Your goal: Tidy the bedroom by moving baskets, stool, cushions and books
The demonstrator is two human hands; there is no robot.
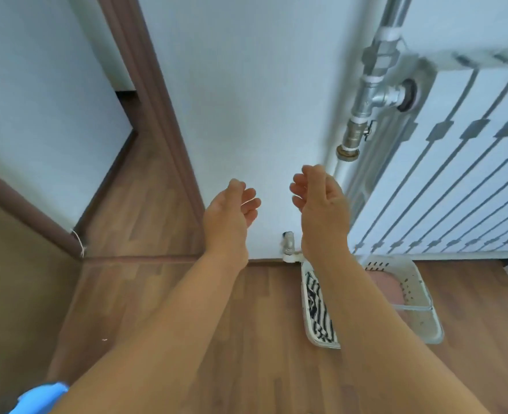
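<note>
A white perforated plastic basket point(423, 297) stands on the wooden floor against the wall, below the radiator. Black-and-white striped cloth point(317, 306) and something pink lie inside it; my right forearm hides its middle. My left hand point(230, 213) and my right hand point(321, 204) are both stretched out in front of me, raised above the floor, palms facing each other. Their fingers are loosely curled and hold nothing. The right hand hovers above the basket's far left corner without touching it.
A white radiator point(461, 162) with metal pipes and a valve point(363, 115) fills the right side. A brown door frame point(154, 115) and an open doorway lie to the left. A small pipe fitting point(288, 246) sits at the skirting. Something blue point(37, 398) shows at bottom left.
</note>
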